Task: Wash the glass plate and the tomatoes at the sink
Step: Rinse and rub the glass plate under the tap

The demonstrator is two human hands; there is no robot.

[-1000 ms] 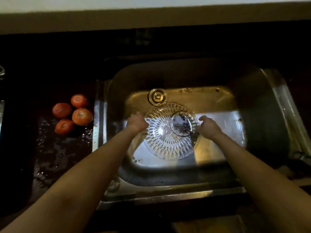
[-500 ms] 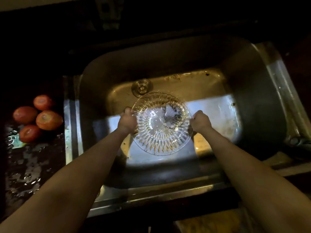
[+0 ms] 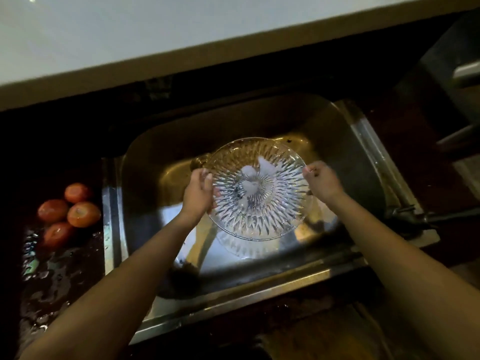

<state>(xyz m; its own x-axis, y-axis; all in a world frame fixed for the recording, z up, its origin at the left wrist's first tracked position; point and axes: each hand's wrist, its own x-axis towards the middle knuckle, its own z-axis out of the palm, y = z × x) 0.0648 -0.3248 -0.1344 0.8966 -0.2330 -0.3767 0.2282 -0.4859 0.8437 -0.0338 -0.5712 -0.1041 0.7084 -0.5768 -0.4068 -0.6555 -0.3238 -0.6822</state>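
A round cut-glass plate (image 3: pixel 259 203) with a starburst pattern hangs over the steel sink (image 3: pixel 361 141), a little water pooled at its middle. My left hand (image 3: pixel 198 193) grips its left rim and my right hand (image 3: pixel 323 181) grips its right rim. Several red-orange tomatoes (image 3: pixel 68 211) lie together on the wet dark counter left of the sink, apart from both hands.
The sink drain (image 3: pixel 198 161) shows just behind the plate's left edge. A dark tap fitting (image 3: pixel 405 214) sits on the sink's right rim. Water puddles cover the counter (image 3: pixel 49 276) at the left. A pale ledge (image 3: pixel 155 35) runs along the back.
Both hands have lifted the plate higher above the sink floor and toward me. The view has tilted up, so the pale back ledge shows again.
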